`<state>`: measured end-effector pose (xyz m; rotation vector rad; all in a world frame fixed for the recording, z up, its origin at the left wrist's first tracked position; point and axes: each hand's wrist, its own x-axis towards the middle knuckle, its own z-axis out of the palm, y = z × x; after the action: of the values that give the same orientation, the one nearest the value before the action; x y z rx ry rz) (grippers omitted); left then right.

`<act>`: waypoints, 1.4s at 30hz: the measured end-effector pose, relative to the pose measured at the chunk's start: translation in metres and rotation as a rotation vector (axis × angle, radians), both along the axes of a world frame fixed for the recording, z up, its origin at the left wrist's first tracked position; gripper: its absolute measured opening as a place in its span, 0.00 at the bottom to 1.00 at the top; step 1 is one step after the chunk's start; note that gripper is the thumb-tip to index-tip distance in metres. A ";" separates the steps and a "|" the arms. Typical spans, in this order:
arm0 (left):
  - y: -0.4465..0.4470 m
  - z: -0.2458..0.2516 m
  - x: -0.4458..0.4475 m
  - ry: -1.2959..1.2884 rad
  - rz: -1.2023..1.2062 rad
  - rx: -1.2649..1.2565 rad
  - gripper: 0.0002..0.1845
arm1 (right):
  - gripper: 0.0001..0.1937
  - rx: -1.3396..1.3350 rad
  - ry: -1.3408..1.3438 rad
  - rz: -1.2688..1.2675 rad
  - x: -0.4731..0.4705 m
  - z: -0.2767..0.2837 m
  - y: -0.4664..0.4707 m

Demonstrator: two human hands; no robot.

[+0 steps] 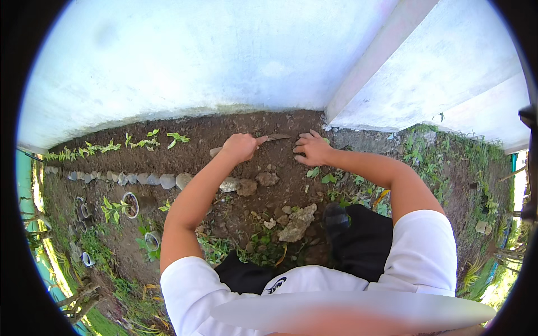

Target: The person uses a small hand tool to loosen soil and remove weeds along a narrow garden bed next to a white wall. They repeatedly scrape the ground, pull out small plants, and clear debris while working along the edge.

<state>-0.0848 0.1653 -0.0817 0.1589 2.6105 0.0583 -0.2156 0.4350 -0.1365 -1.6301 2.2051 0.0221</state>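
My left hand (pixel 241 148) is closed around a knife-like digging tool (pixel 278 137). Its narrow, soil-coloured blade points right and lies close to the ground, while a pale handle end sticks out behind my fist. To the right of the blade tip, my right hand (pixel 312 149) rests on the dark soil (pixel 277 153), fingers spread and bent, holding nothing that I can see. Any contact of the blade with the soil is hard to make out. A row of stones (pixel 167 181) edges the soil bed, ending in brown clods (pixel 267 179) below my hands.
A white wall (pixel 210 59) with a projecting pillar (pixel 378 63) rises behind the bed. Small leafy seedlings (pixel 145 143) grow at the left. Plant pots (pixel 131 205) stand outside the stone row. A large rough rock (pixel 298 222) lies near my feet; weeds (pixel 420 151) cover the right side.
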 end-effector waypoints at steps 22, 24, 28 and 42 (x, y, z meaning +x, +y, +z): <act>-0.055 0.004 0.096 0.042 0.235 0.005 0.29 | 0.22 0.238 0.029 -0.112 -0.060 0.001 -0.096; -0.058 0.003 0.099 0.023 0.245 0.004 0.29 | 0.22 0.209 -0.180 -0.244 -0.072 0.009 -0.094; -0.066 0.000 0.101 -0.016 0.282 0.027 0.30 | 0.23 0.037 -0.584 -0.589 -0.081 0.031 -0.089; -0.053 0.026 0.114 0.092 0.365 0.050 0.17 | 0.21 0.231 -0.953 -0.602 0.036 -0.003 -0.050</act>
<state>0.0291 0.1120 -0.0553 -0.3064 2.6980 0.2494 -0.1794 0.3845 -0.1392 -0.5743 1.7171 -0.5269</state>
